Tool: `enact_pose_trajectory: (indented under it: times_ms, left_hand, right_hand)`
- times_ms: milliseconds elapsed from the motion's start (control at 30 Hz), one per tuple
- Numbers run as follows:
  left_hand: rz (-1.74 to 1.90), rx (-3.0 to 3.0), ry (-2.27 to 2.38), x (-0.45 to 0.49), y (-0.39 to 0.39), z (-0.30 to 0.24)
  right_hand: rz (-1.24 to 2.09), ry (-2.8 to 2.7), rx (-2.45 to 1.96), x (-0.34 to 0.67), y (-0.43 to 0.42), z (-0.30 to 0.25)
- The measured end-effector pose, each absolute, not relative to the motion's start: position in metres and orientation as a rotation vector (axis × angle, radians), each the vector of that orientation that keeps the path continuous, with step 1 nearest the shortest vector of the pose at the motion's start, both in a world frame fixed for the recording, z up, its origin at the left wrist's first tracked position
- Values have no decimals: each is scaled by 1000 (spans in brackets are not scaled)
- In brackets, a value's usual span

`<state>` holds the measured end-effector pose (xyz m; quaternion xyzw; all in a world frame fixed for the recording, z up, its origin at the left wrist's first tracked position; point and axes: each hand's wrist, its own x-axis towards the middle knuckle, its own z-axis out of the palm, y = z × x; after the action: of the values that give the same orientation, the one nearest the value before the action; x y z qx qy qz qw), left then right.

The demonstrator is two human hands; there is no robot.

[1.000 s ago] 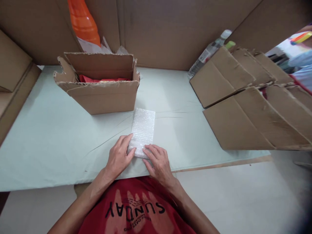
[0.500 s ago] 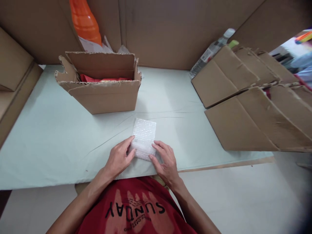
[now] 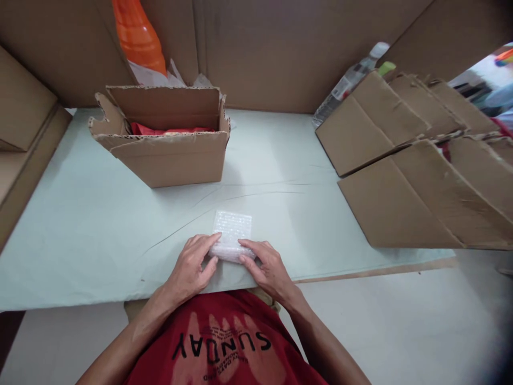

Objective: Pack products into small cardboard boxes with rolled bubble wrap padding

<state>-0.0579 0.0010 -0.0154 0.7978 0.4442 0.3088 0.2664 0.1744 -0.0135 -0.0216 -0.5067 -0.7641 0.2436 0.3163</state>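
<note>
A small piece of bubble wrap [image 3: 233, 226] lies on the pale green table near its front edge, its near part folded over into a thick roll. My left hand [image 3: 193, 263] grips the left end of that roll between thumb and fingers. At the right end, my right hand [image 3: 267, 267] holds it the same way, fingertips on top and thumb on the near side. Whether anything is inside the roll cannot be made out.
An open cardboard box [image 3: 172, 160] with red packets inside stands at the back left. Behind it is an orange bottle [image 3: 140, 40]. Two cardboard boxes [image 3: 404, 198] stand at the right, with a clear plastic bottle [image 3: 347, 85] behind them. Cardboard walls [image 3: 256, 59] enclose the back.
The near part of the bubble wrap is now rolled up thicker, and its far edge has come closer to me. Both hands have closed in on the roll's ends.
</note>
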Motion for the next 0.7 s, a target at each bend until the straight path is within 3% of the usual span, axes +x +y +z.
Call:
enact_pose_trajectory:
  times_ms: [300, 467, 600, 700]
  left_hand:
    - [737, 2086, 1534, -41, 22, -15]
    - [840, 1766, 1588, -43, 17, -17]
    - [982, 1218, 1434, -45, 2, -20]
    - [1030, 976, 1291, -41, -4, -17]
  right_hand:
    - [202, -2094, -1389, 171, -21, -19]
    - [309, -2246, -1380, 167, -7, -24]
    - [372, -1995, -1377, 162, 2, -26]
    - [596, -1828, -1370, 155, -2, -22]
